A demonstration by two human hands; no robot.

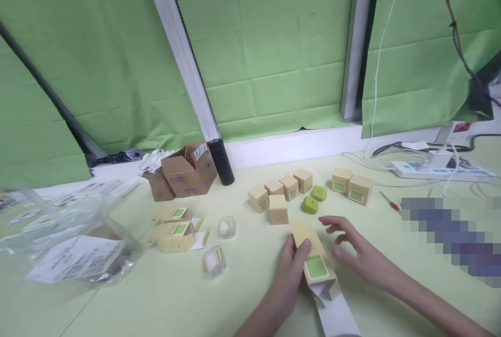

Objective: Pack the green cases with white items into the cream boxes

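Observation:
A pale yellow carton (312,245) with a green label is gripped in my left hand (290,274), thumb on its upper face. Its near end gapes open, with a long white flap hanging toward me. Just right of the carton, my right hand (354,248) holds nothing, its fingers apart and slightly curled. Beyond the hands lie two green rounded cases (310,204). Behind and beside these stand several small closed boxes (278,209). To the left are flattened or partly opened cartons (174,235) and two clear containers (214,262) with pale contents.
An open brown cardboard box (190,172) stands at the back beside a black cylinder (221,162). Clear plastic bags (74,253) with a printed sheet lie at left. A power strip (415,170) with cables and a red-handled screwdriver (391,203) are at right.

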